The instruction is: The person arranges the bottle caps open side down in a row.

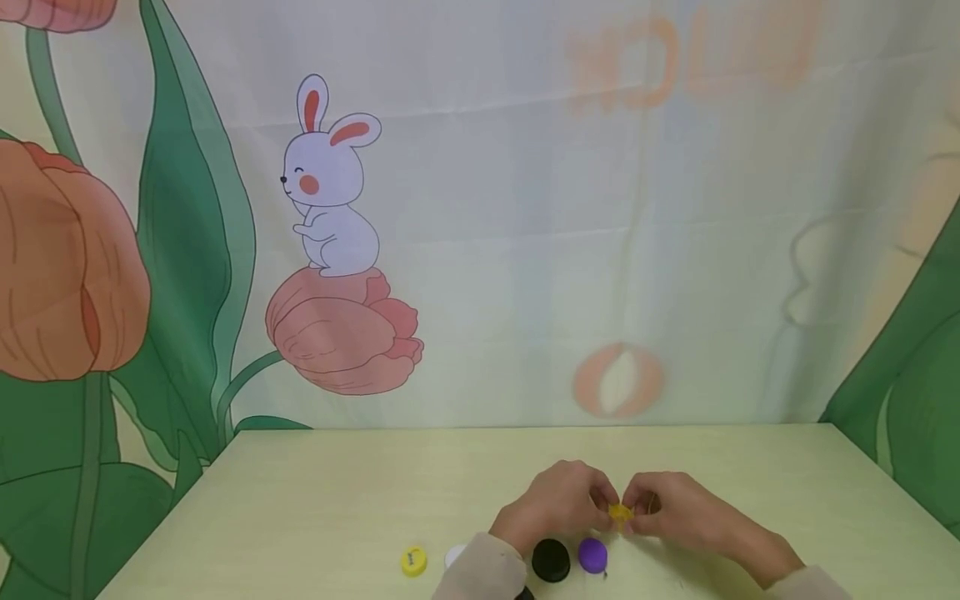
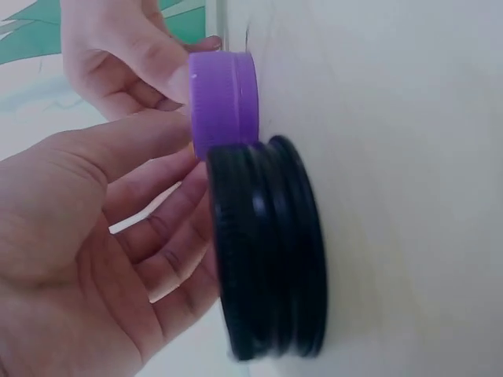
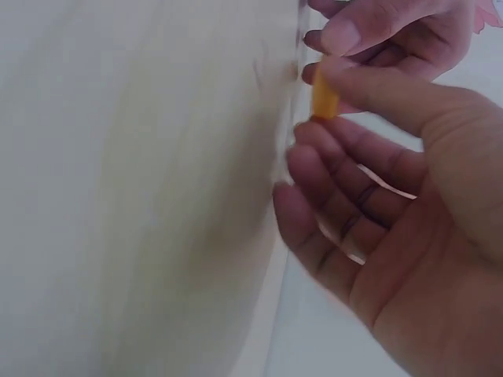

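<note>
A small orange-yellow bottle cap point(image 1: 620, 512) is between the fingertips of both hands, close over the table. From its left side, my left hand point(image 1: 564, 498) pinches it with thumb and forefinger. Opposite, my right hand point(image 1: 678, 510) grips the other side; in the right wrist view the cap point(image 3: 324, 96) shows on edge at that thumb, with the remaining fingers spread loosely below. A purple bottle cap point(image 1: 592, 555) and a larger black lid point(image 1: 551, 560) lie just in front of the left hand. In the left wrist view, the purple cap point(image 2: 224, 102) mostly hides the held one.
A yellow bottle cap point(image 1: 413, 562) with a mark on top lies further left. Beside it a white cap point(image 1: 455, 555) is partly covered by the left sleeve point(image 1: 483, 571). The pale table point(image 1: 337, 475) ends at a printed fabric backdrop point(image 1: 480, 333).
</note>
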`<state>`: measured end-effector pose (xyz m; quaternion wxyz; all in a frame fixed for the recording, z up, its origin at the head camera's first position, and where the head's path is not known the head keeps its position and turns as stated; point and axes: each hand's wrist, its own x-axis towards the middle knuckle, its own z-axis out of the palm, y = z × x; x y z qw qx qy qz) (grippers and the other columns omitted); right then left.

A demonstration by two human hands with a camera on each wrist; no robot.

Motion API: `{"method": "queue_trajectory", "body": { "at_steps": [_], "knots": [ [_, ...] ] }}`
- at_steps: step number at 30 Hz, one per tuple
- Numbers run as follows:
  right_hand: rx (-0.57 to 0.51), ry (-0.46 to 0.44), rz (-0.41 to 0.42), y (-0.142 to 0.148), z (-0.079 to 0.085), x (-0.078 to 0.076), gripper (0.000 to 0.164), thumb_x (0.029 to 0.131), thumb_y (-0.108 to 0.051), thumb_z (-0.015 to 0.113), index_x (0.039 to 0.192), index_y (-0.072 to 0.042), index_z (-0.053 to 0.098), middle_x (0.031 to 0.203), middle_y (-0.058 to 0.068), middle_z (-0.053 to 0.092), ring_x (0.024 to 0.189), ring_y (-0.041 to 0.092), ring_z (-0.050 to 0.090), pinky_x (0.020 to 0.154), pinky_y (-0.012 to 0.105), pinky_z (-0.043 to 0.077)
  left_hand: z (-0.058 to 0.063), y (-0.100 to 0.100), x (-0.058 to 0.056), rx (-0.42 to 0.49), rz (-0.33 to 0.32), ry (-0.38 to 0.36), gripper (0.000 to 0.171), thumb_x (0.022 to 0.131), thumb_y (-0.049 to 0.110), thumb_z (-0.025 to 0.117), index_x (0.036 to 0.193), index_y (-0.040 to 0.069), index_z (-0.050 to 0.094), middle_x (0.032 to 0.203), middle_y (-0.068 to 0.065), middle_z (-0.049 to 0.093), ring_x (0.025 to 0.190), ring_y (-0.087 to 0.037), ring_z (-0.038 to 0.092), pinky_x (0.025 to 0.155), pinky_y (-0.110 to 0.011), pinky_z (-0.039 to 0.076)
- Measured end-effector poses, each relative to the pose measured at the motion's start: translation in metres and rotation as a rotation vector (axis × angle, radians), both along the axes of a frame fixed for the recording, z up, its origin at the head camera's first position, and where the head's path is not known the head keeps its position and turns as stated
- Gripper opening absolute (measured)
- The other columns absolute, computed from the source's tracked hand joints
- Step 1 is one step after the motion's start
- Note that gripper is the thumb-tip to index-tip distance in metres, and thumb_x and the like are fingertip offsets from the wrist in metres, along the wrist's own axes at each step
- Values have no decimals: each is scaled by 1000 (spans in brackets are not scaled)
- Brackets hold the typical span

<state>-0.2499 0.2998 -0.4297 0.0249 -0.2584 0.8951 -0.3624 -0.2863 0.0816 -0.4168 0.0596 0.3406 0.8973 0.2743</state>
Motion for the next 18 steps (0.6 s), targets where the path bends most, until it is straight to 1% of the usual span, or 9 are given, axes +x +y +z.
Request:
{"method": "queue_trajectory", "body": {
  "at_steps": [4,7,10,13,18],
  "knots": [
    [-6,-2,-16,0,5,1,11,96,-17,79,102,-12,72,84,-6,64,76,8,57,65,26,50,0,-2,-2,29,-13,35,19,85,13,89,103,16,82,83,16,71,80,4,59,77,-17,47],
    [-9,17,-14,0,8,2,12,99,-22,77,105,-12,73,86,-7,65,78,7,57,66,26,49,0,-4,-4,43,-24,78,22,87,15,88,108,16,82,85,16,73,81,5,61,74,-16,47],
    [-18,30,-6,0,10,1,13,102,-25,74,107,-13,74,88,-6,68,80,8,59,67,27,50,1,-7,-3,67,-28,118,23,89,15,87,111,16,82,87,14,74,79,6,62,72,-15,47],
    [-31,26,-11,0,12,1,16,104,-29,70,109,-14,74,90,-4,70,81,9,61,68,28,51,2,-10,-2,96,-23,151,22,90,14,87,110,16,81,88,14,75,75,7,61,69,-14,47],
    [-56,23,-14,-2,15,3,19,106,-31,68,111,-14,75,92,-1,70,82,10,61,69,29,51,3,-14,0,147,-5,165,19,90,13,86,107,18,81,88,15,74,73,7,60,68,-15,48]
  ]
}}
